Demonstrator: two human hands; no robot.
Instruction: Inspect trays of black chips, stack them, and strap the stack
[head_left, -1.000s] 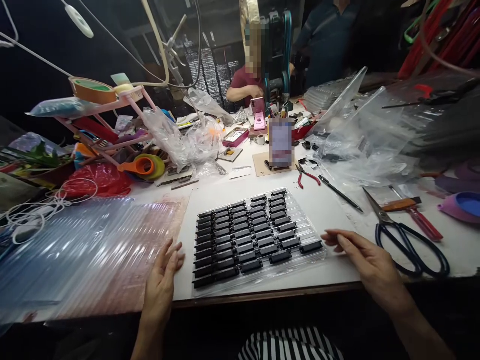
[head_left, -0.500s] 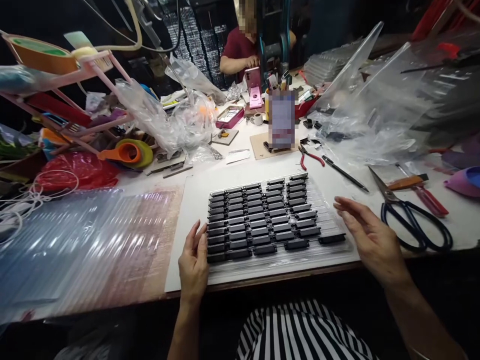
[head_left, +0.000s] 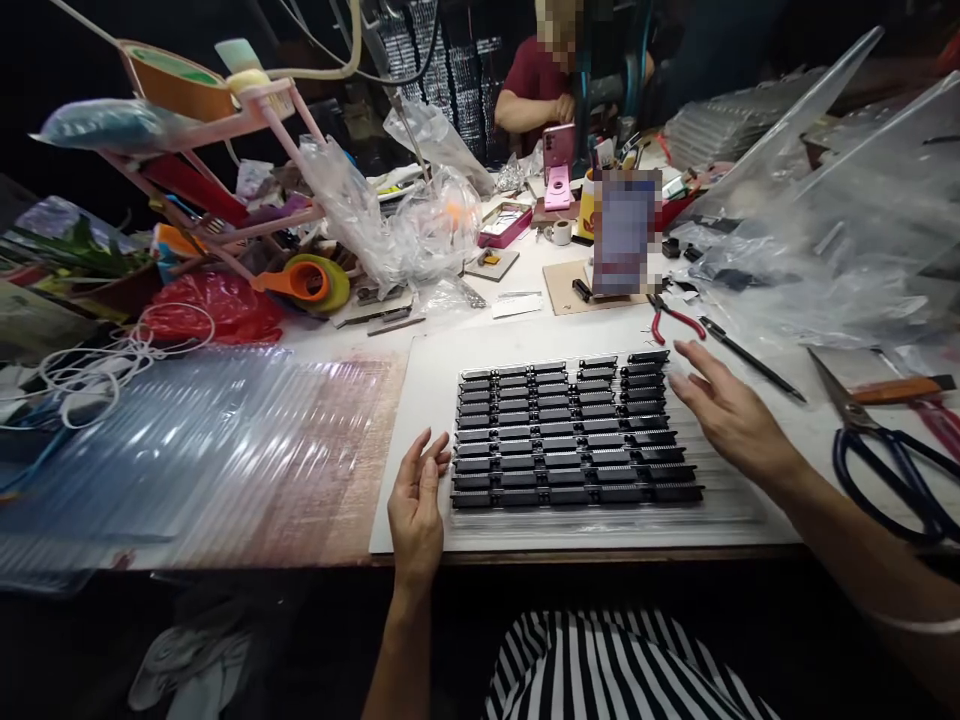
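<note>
Rows of small black comb-toothed parts (head_left: 568, 460) lie close together in a clear ribbed plastic tray (head_left: 720, 505) on a white board (head_left: 420, 400). Along the tray's left edge my left hand (head_left: 418, 510) is open, with its fingertips beside the ends of the rows; whether they touch the tray I cannot tell. My right hand (head_left: 731, 415) is open too, fingers stretched toward the far right column of parts. No part is visible in either hand.
Clear ribbed sheets (head_left: 247, 450) cover the left of the table. Scissors (head_left: 877, 450), a black pen (head_left: 750, 360) and red-handled pliers (head_left: 675, 320) lie at the right. Behind stand a blurred-out phone (head_left: 622, 235) and a pink phone (head_left: 558, 150). A co-worker (head_left: 529, 90) sits opposite.
The nearest row, gapped before, now sits closed up, its right-hand parts shifted left. My right hand has gone farther up the tray's right side. The camera has turned left.
</note>
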